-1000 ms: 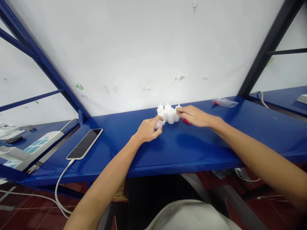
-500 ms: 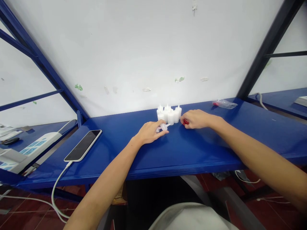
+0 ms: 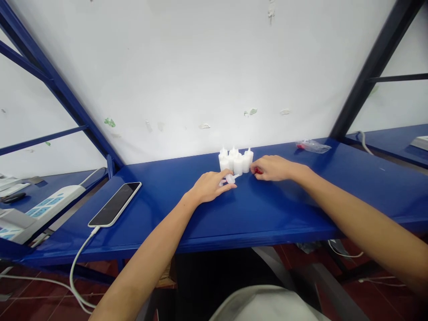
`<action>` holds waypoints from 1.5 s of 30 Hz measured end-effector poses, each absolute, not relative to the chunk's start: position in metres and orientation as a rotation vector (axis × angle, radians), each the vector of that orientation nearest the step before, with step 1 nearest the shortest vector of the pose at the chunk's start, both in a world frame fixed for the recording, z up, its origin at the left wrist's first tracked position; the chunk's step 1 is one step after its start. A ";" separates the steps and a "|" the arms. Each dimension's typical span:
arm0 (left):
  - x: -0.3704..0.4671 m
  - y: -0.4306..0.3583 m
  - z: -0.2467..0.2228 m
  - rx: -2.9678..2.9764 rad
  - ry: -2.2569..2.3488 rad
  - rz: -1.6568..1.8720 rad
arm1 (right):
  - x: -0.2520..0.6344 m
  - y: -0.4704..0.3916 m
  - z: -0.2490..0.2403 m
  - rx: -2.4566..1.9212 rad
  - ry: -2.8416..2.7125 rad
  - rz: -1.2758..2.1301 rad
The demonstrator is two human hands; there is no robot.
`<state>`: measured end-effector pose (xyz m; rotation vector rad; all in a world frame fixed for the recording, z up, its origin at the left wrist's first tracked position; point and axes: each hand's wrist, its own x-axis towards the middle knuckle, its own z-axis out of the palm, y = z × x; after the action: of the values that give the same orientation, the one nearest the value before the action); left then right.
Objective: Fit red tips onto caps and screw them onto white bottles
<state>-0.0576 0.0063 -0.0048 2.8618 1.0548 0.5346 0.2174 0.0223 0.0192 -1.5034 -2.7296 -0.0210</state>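
Two bare forearms reach forward over a long blue table [image 3: 234, 218] set against a scuffed white wall [image 3: 187, 71]. The two hands are well apart from each other. The left hand [image 3: 214, 185] rests near the middle of the table, thumb and forefinger spread around small translucent white nozzle pieces [image 3: 230, 179]; whether the fingers grip them cannot be told. The right hand [image 3: 271, 168], farther right, has its fingers curled down over small red pieces [image 3: 257, 171], which show between thumb and fingers; whether it pinches any is hidden.

Just beyond the left hand, between it and the wall, a tight cluster of white bottles [image 3: 237, 164] stands upright, several with pointed tips. The right hand is just to the right of this cluster.

At the far right of the table lies a clear plastic bag [image 3: 314, 146] with something red inside. On the left, a phone [image 3: 115, 204] lies face up, a white cable [image 3: 77, 256] running from its near end down over the near edge.
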 end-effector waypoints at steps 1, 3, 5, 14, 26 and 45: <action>-0.057 0.006 -0.005 2.870 1.062 0.527 | 0.218 0.022 0.020 -1.511 -2.726 -0.023; -0.056 0.007 -0.007 2.884 1.084 0.515 | 0.217 0.019 0.022 -1.508 -2.696 -0.037; -0.055 0.007 -0.008 2.894 1.097 0.519 | 0.212 0.014 0.026 -1.447 -2.646 -0.038; -0.055 0.006 -0.008 2.904 1.080 0.551 | 0.178 -0.006 0.019 -0.958 -2.480 0.335; -0.059 0.014 -0.007 2.796 1.166 0.717 | 0.179 0.007 0.008 -1.271 -2.537 0.111; -0.057 0.005 -0.005 3.126 1.111 0.928 | 0.165 -0.011 0.016 -0.850 -2.293 0.378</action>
<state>-0.0574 0.0050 -0.0046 3.1262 1.1107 0.9280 0.1649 -0.0110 0.0160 -0.8500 -2.2931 0.3775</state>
